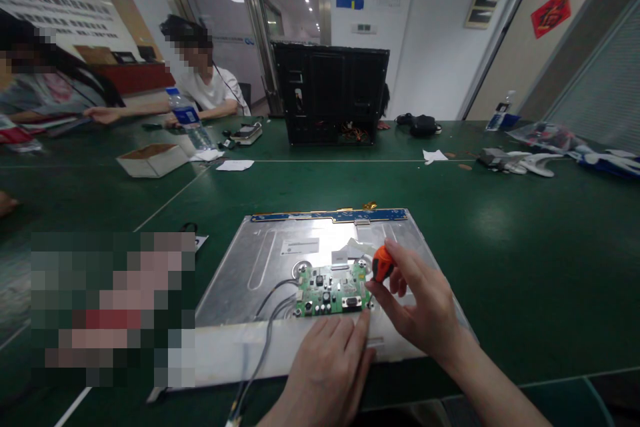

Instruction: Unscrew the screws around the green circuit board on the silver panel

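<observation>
My right hand [425,297] is closed round the orange and black handle of a screwdriver [383,263]. Its shaft points down towards the lower right corner of a green circuit board [333,290]; whether the tip touches a screw there is too small to tell. My left hand [331,357] rests on the pale strip along the panel's near edge, fingers stretched out, the index fingertip beside that same corner. Beneath the board lies a flat silver display panel [263,263], with a blue circuit strip [320,215] along its far edge. Dark cables [270,327] run from the board's left side.
A black monitor housing [333,93] stands at the back of the green table [505,247]. To the left are an open box [153,161], a water bottle [190,120] and two people seated. Gloves [525,161] and plastic bags [555,137] lie at the right.
</observation>
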Tool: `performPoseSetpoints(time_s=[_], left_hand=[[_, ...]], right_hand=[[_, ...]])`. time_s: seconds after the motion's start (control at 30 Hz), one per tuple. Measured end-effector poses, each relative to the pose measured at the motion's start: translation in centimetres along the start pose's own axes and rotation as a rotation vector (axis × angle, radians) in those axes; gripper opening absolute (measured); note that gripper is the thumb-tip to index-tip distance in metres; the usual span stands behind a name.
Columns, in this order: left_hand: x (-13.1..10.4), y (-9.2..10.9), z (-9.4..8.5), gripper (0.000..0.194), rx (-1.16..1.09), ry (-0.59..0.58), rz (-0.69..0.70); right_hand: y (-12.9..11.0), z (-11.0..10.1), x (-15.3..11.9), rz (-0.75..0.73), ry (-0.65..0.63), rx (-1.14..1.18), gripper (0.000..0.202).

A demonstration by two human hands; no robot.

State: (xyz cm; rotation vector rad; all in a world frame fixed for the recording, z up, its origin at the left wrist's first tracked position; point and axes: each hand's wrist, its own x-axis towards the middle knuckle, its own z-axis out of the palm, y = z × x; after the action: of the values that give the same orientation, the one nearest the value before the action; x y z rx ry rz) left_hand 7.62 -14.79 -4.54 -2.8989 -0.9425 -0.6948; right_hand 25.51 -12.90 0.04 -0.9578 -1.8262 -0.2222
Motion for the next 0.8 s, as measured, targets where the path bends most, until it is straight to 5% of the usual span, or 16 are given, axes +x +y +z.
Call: performPoseSetpoints(time_s=[0.33, 0.8], left_hand=[[0.01, -0.12, -0.07, 0.030, -0.008, -0.001, -0.007], [-0.02, -0.11, 0.00, 0.032, 0.001, -0.012, -0.004]], right_hand=[[0.07, 0.36, -0.59, 0.007, 0.052, 0.002, 0.066], [0.15, 0.17, -0.41, -0.006, 0.073, 0.045, 0.052]])
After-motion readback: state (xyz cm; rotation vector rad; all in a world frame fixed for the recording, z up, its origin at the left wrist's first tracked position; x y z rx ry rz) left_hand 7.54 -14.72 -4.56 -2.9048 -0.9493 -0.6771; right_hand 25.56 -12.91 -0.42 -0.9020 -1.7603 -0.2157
